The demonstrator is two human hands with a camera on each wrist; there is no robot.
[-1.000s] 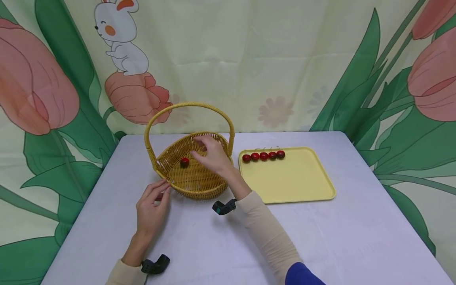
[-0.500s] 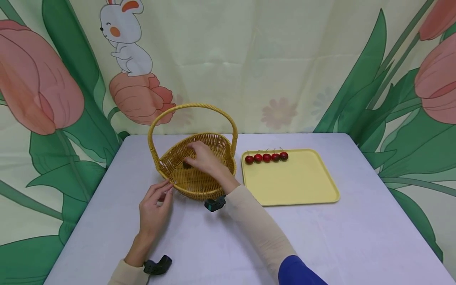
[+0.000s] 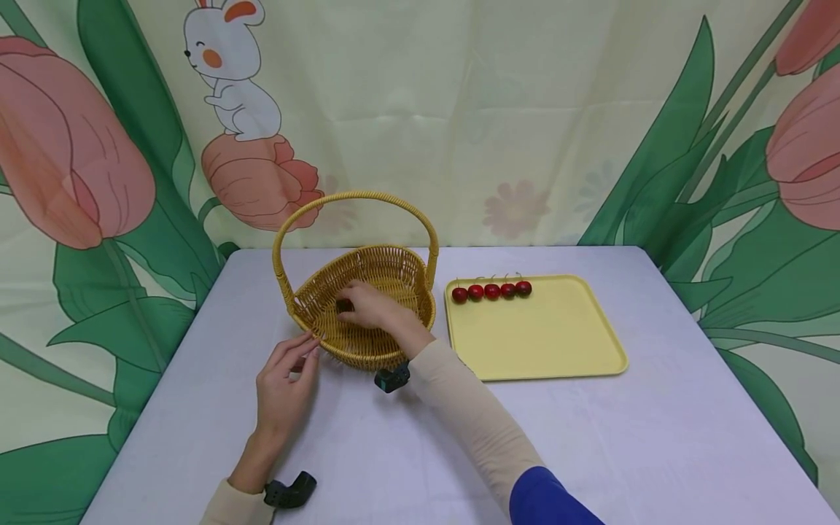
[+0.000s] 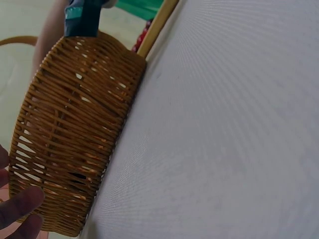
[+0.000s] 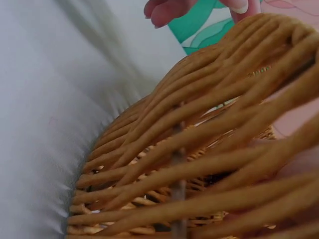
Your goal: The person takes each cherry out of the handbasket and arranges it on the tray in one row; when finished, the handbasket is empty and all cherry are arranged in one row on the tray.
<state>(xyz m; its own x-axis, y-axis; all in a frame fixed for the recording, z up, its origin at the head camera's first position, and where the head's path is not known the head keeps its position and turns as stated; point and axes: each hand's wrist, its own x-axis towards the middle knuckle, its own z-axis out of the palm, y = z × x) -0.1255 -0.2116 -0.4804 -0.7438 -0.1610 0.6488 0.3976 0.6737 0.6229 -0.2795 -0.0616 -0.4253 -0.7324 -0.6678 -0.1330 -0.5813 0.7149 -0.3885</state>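
Note:
A wicker basket (image 3: 367, 361) with a tall hoop handle stands on the table, left of centre. Inside it, my right hand (image 3: 377, 306) reaches low and pinches a dark red cherry (image 3: 344, 305), mostly covered by the fingers and looking nearly black. At the basket's front left rim, my left hand (image 3: 285, 379) holds the edge with its fingertips. The left wrist view has those fingers (image 4: 27, 199) against the woven side. Through the weave in the right wrist view, the right hand shows only in part and the cherry cannot be made out clearly.
Right of the basket lies a yellow tray (image 3: 538, 335). Several cherries (image 3: 492, 292) with stems sit in a row along its back left edge. A white cloth (image 3: 590, 437) covers the table, and a printed curtain (image 3: 407, 131) hangs behind.
My right hand has moved down and left inside the basket and taken hold of the cherry that lay there. My left hand has stayed at the rim. The head view has shifted slightly.

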